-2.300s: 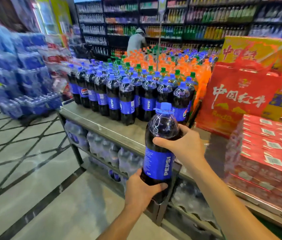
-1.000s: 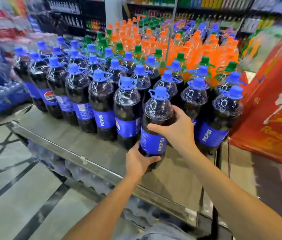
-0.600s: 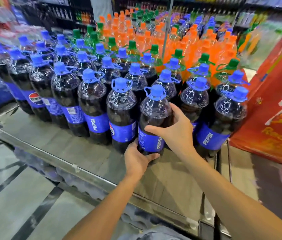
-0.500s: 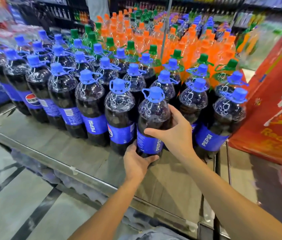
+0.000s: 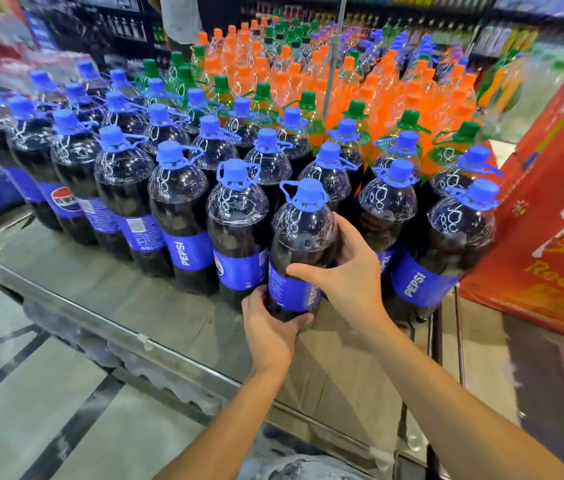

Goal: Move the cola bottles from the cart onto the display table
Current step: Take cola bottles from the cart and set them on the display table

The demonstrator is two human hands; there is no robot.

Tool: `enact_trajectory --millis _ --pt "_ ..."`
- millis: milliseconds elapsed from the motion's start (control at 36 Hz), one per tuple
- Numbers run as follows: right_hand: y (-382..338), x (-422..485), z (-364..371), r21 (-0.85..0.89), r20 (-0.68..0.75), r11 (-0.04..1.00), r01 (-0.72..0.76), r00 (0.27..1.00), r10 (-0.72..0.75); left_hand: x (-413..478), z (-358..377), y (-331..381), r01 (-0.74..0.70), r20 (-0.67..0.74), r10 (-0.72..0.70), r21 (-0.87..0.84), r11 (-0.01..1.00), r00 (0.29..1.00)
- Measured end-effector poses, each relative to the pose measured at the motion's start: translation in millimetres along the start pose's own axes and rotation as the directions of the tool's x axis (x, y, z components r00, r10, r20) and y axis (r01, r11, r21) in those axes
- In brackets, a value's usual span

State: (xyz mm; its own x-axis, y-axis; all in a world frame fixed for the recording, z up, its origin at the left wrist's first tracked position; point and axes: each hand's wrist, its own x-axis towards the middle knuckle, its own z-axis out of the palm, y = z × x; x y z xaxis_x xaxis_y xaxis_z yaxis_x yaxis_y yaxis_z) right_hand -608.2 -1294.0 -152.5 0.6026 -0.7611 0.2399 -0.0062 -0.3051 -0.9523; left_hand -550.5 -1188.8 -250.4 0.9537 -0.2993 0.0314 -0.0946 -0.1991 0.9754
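Both hands on a cola bottle [image 5: 303, 251] at the display table [image 5: 156, 306].
Left hand [image 5: 268, 327] cups its base, right hand [image 5: 346, 275] wraps its label — fingers curled round, bottle upright in the front row.

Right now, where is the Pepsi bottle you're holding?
Head view, centre: the held Pepsi bottle is in the display table's front row, right of its neighbour bottle, left hand at its base, right hand at its label.

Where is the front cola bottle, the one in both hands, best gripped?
Low at the base and round the middle, coming from the open front side. The cola bottle is tall and round, with neighbouring bottles close on its left and behind. The left hand holds its base, the right hand its middle.
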Motion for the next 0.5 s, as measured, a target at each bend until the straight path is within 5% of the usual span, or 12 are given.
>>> enact_trajectory --millis 500 --pt "-12.1 -5.9 -2.6 -0.090 0.051 0.996 -0.023 0.998 0.028 3.7 3.5 0.2 -0.020 0.007 0.020 0.036 0.999 1.000"
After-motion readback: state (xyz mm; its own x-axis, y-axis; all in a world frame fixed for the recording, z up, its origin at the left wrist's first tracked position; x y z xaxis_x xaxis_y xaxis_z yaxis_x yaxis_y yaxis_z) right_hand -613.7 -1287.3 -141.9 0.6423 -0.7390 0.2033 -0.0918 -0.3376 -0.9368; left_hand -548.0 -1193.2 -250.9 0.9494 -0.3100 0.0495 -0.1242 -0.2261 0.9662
